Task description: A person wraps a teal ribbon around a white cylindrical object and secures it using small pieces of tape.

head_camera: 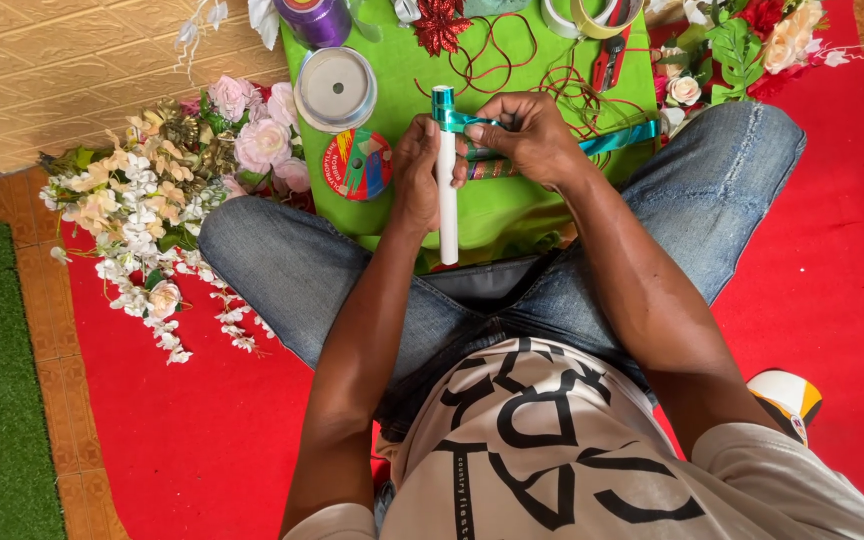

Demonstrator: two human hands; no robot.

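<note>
Fingers of the left hand (415,170) are closed round a white tube (447,200), which stands upright over the person's lap with its lower end free below the hand. The right hand (527,135) pinches a teal ribbon (617,137) against the tube's top, where the ribbon is wound on as a short teal band; the loose length trails right, across the knee. So each grip is shut, the left on the tube, the right on the ribbon, and the two meet at the tube's upper end.

Just behind the hands lies a green sheet (512,200) spread over a red mat (202,420). On it, left of the tube, sits one round red ribbon roll (358,164) with a multicoloured label, and above that one round clear-lidded spool (336,89). One purple spool (317,18) stands at the top edge. One pair of red-handled scissors (609,58) lies at upper right beside thin red cord (497,60). Two heaps of artificial flowers flank the legs: a cream and pink one (152,200) at left, a red and peach one (752,40) at upper right.
</note>
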